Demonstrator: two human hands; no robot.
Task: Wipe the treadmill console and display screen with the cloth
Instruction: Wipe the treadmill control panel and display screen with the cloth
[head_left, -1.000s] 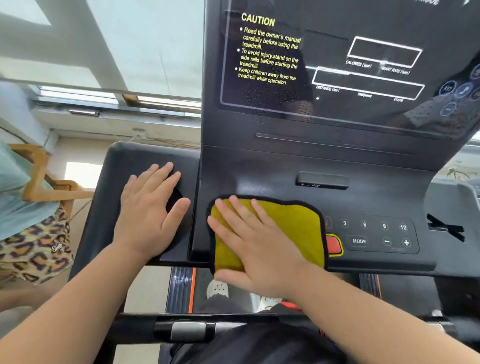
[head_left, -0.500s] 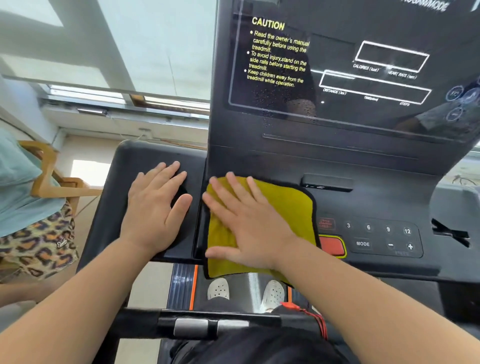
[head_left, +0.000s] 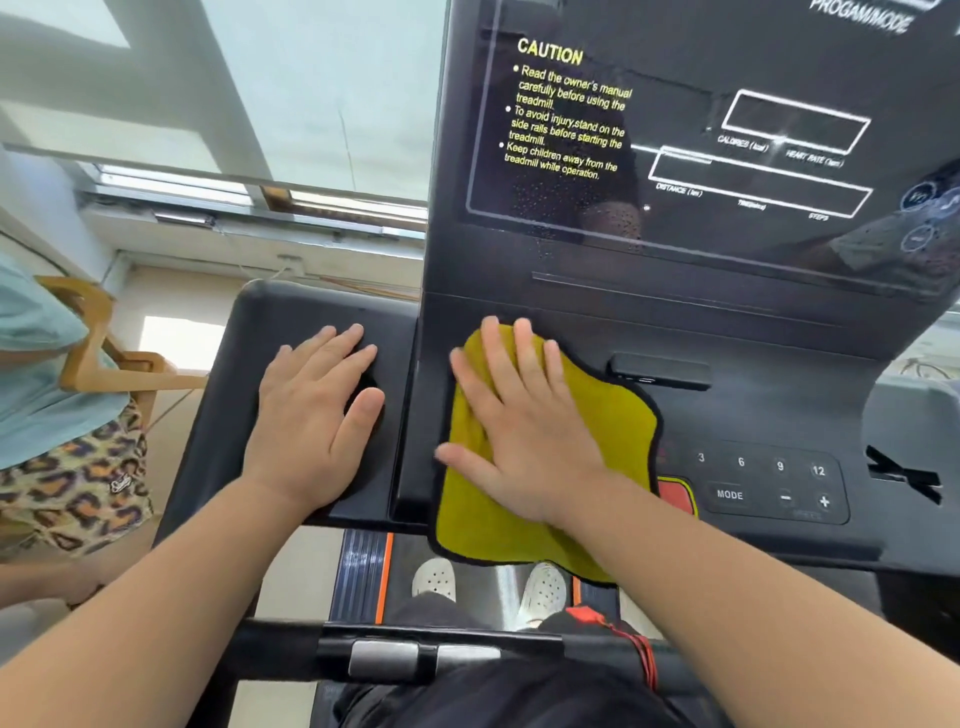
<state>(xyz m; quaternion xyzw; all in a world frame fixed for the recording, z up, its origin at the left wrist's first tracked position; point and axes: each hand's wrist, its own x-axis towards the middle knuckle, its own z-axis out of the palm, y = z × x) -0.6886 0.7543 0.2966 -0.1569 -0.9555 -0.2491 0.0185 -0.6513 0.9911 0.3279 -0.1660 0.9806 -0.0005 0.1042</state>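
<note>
1. On the black treadmill console (head_left: 753, 410), the person's right hand (head_left: 524, 415) lay flat with fingers spread, palm pressing a yellow cloth (head_left: 613, 431) against the sloped panel.
2. The cloth, edged in black, spread out from under that hand to its right, and its lower edge hung past the console's front lip.
3. The left hand (head_left: 311, 415) rested open and flat, fingers together, on the console's side wing (head_left: 249, 353), just left of the right hand and apart from the cloth.
4. Just right of the cloth, a red button (head_left: 675, 493) showed partly from under its edge; farther right sat a keypad (head_left: 774, 483) marked 3, 6, 9, 12, MODE, minus and plus.
5. Above the right hand's fingertips rose the dark display screen (head_left: 727, 130), carrying a yellow CAUTION notice (head_left: 569, 114) and white outlined readout boxes; fine specks dotted its lower left area.
6. Below both forearms ran a black handlebar (head_left: 395, 657) with a silver grip section, and between the arms the person's white perforated shoes (head_left: 543, 590) stood on the treadmill deck.
7. Well left of the left hand, another person (head_left: 47, 415) in a pale blue top and leopard-print shorts stood at the frame's edge.
</note>
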